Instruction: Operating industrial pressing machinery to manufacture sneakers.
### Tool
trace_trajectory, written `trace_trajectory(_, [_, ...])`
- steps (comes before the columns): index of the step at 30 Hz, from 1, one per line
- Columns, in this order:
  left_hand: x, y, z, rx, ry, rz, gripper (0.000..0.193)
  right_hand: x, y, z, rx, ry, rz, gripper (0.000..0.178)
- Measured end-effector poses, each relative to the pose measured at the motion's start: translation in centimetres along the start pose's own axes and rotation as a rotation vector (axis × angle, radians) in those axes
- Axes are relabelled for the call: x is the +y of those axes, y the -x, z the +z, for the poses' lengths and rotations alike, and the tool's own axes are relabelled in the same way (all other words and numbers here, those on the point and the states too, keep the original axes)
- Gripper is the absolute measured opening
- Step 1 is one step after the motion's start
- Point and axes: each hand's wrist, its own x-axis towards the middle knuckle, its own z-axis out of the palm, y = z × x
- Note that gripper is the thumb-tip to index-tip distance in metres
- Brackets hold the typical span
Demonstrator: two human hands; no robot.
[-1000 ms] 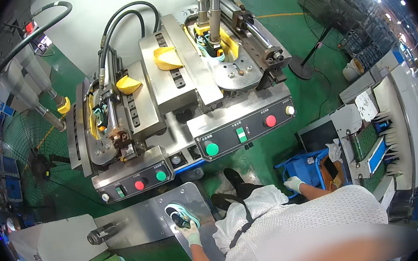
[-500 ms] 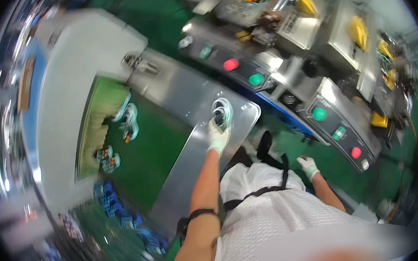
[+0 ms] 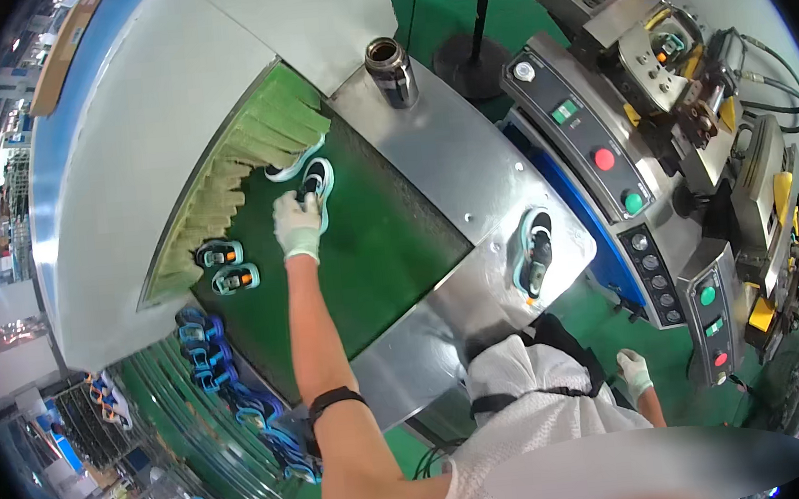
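Note:
My left hand [image 3: 298,224], in a whitish glove, reaches over the green belt [image 3: 354,272] with its fingers closed on the near side of a black-and-white sneaker [image 3: 319,182]. Another light-soled sneaker [image 3: 295,164] lies just beyond it, partly under the green strip curtain [image 3: 265,119]. A similar black sneaker with pale teal edges [image 3: 537,252] rests on the steel tabletop [image 3: 478,281], apart from both hands. Low at my right side hangs my gloved right hand [image 3: 634,371], its fingers curled in and nothing visible in them.
Two more shoes [image 3: 234,279] sit on the belt beside the curtain. A dark metal canister [image 3: 392,72] stands on the steel top's far end. To the right is a machine with a button panel [image 3: 589,138]. Several blue shoes [image 3: 209,352] line the rack at left.
My left hand has let go of the sneaker on the steel top and moved left onto a sneaker on the belt. My view has turned; the right hand still hangs low.

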Motion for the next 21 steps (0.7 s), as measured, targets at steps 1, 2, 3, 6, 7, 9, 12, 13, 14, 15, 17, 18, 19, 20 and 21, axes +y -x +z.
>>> trace_trajectory(1, [-1.3, -2.3, 0.1, -0.004, -0.101, -0.015, 0.051, 0.7, 0.1, 0.4, -0.002, -0.002, 0.008, 0.037])
trace_trajectory(2, [-1.7, -3.9, -0.1, -0.103, -0.185, -0.096, 0.057, 0.6, 0.6, 0.9, 0.009, 0.0, 0.015, 0.037])
trace_trajectory(3, [-2.4, -5.2, 1.0, -0.222, -0.231, -0.157, 0.059, 0.5, 1.1, 1.2, -0.047, 0.095, -0.037, 0.041])
trace_trajectory(6, [-1.3, -5.2, 5.3, -0.424, -0.409, -0.147, 0.057, -0.6, 2.7, 1.6, -0.153, 0.114, -0.044, 0.043])
trace_trajectory(7, [-0.3, -5.2, 5.9, -0.422, -0.365, -0.133, 0.055, -5.3, 5.1, 3.0, -0.17, 0.293, -0.136, 0.044])
trace_trajectory(9, [0.6, -4.1, 5.6, -0.428, -0.232, -0.083, 0.049, -8.1, 4.9, 2.7, -0.175, 0.54, -0.351, 0.048])
trace_trajectory(12, [1.4, 1.4, 3.7, -0.518, -0.181, 0.009, 0.048, -18.0, 6.5, 7.3, -0.152, 0.516, -0.471, 0.052])
trace_trajectory(13, [1.1, 3.7, 3.9, -0.513, -0.148, 0.087, 0.048, -21.9, 7.5, 8.6, -0.207, 0.555, -0.568, 0.053])
trace_trajectory(14, [1.7, 5.9, 4.4, -0.578, -0.125, 0.034, 0.051, -23.2, 7.4, 9.8, -0.22, 0.452, -0.627, 0.056])
trace_trajectory(15, [3.7, 8.2, 3.5, -0.624, 0.139, 0.049, 0.052, -24.6, 8.0, 10.7, -0.271, 0.304, -0.625, 0.056])
trace_trajectory(17, [5.9, 12.9, 5.2, -0.513, 0.351, 0.237, 0.053, -27.9, 9.1, 12.2, -0.374, 0.121, -0.675, 0.056])
trace_trajectory(18, [12.7, 14.9, 0.8, -0.682, 0.576, 0.13, 0.047, -28.9, 9.7, 11.8, -0.395, 0.079, -0.698, 0.056])
trace_trajectory(19, [16.2, 16.7, -2.1, -0.677, 0.772, 0.24, 0.038, -30.2, 10.3, 11.7, -0.483, 0.082, -0.664, 0.057])
trace_trajectory(20, [18.9, 18.5, -3.7, -0.587, 0.876, 0.301, 0.035, -31.6, 10.6, 11.3, -0.568, 0.088, -0.637, 0.059])
trace_trajectory(21, [21.5, 19.7, -5.4, -0.709, 1.135, 0.24, 0.034, -32.8, 10.7, 10.8, -0.653, 0.132, -0.572, 0.06])
